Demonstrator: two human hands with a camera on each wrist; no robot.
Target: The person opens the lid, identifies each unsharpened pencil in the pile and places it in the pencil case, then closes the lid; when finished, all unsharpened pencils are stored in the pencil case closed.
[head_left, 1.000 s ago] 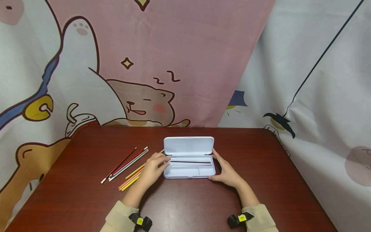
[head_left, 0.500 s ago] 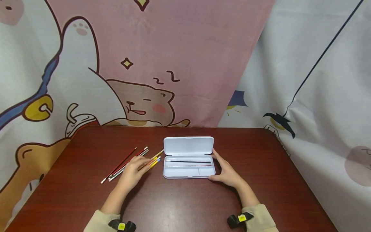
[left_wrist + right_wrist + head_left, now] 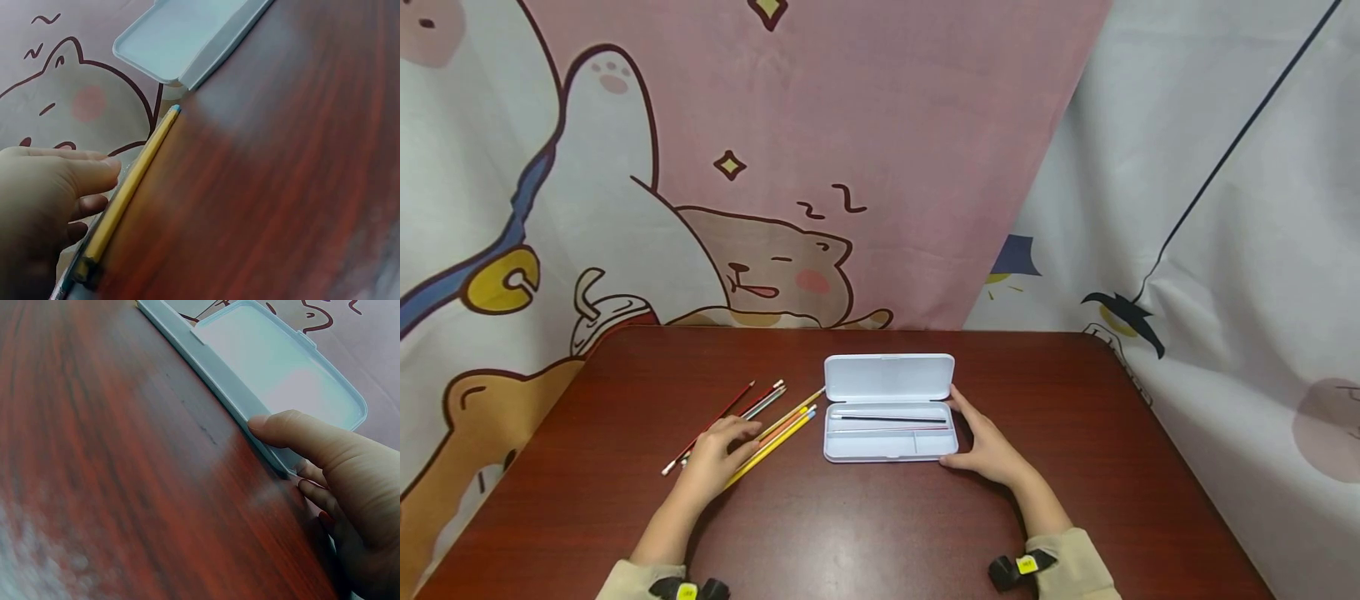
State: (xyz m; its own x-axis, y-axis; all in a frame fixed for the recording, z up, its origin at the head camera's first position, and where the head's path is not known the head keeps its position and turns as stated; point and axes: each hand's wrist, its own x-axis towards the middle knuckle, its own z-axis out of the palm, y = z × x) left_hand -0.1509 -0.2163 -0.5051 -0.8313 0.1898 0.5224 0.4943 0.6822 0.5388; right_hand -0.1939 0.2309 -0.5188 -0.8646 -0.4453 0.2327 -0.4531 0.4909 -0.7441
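Note:
A white pencil case (image 3: 891, 447) lies with its lid raised; a dark pencil (image 3: 892, 418) and a thin red one lie inside. My right hand (image 3: 988, 446) holds the case's right end, thumb at the front corner and fingers along the side, as the right wrist view (image 3: 331, 456) also shows. My left hand (image 3: 718, 457) is over the loose pencils left of the case, fingers loosely bent. Beside its thumb lie yellow and orange pencils (image 3: 782, 435); a yellow pencil (image 3: 134, 178) runs past the fingertips in the left wrist view. Silver pencils (image 3: 765, 402) are partly hidden under the hand.
Red pencils (image 3: 730, 406) lie farther left on the dark wooden table (image 3: 880, 533). A printed cloth (image 3: 887, 125) hangs behind the table's back edge.
My left hand has moved left and toward me, from the case's left edge across to the loose pencils, uncovering the yellow and orange ones. My right hand has stayed on the case.

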